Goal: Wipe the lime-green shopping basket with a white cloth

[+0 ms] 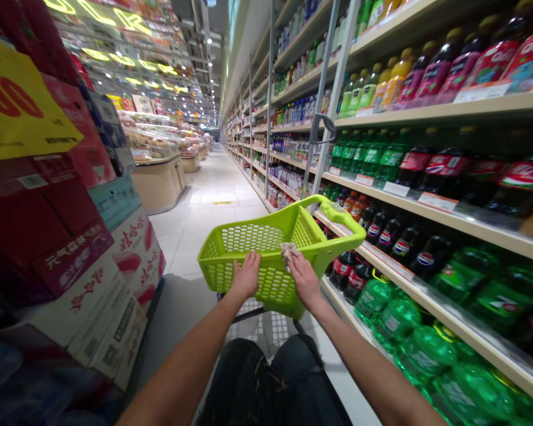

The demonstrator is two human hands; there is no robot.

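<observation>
A lime-green plastic shopping cart [231, 232] stands sideways in front of my knees, its handle toward the shelves on the right. My left hand [247, 275] rests on the near rim of the basket, fingers stretched forward over the edge. Farther right along the same rim, my right hand [304, 278] presses a crumpled, pale cloth [288, 251] against the side near the handle end. The cloth sticks out beyond the fingertips. Inside the basket, the part that shows holds no goods.
Tall shelves of drinks line the right side, with green soda bottles [462, 378] at the bottom. Stacked drink cartons [111, 319] rise close on the left under a yellow price sign [18, 100]. A tiled aisle [231, 177] runs ahead past a rounded display counter [157, 183].
</observation>
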